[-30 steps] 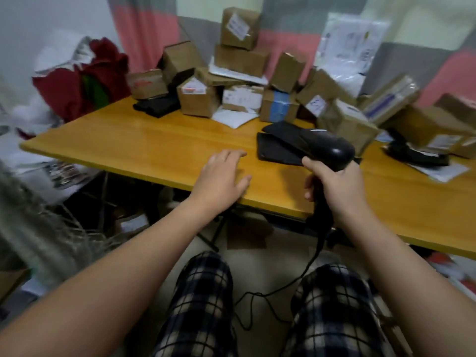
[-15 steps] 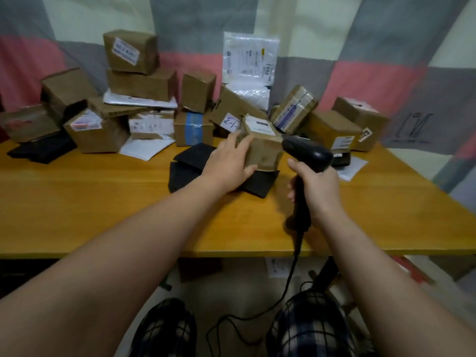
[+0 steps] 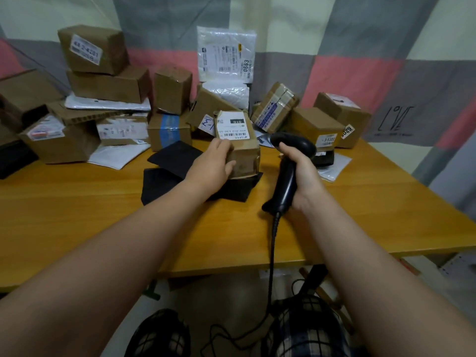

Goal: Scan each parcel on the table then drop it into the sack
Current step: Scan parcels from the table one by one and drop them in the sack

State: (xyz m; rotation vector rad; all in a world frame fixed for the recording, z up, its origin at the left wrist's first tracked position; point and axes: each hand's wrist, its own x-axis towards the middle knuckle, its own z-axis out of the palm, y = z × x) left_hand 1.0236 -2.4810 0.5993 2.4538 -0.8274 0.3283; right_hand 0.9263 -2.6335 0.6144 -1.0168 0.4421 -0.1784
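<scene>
Parcel: we grip a small brown box [image 3: 239,150] with our left hand [image 3: 213,164], fingers curled round its near left corner. It appears to rest tilted on black mailers [image 3: 175,158] mid-table, with its label [image 3: 233,124] facing up.
Scanner: our right hand [image 3: 300,173] clasps the scanner [image 3: 284,186] by its handle, the head just beside the box's right side. We cannot tell whether it aims at the label.
Cord: it hangs off the near edge of the table [image 3: 77,207].
Progress: we judge this box not yet scanned, since no beam shows on the label.
Remaining: a pile [image 3: 103,86] of boxes and white mailers lines the back of the table, so most of the job looks undone.
Sack: it is out of view, so we cannot tell what it holds.
</scene>
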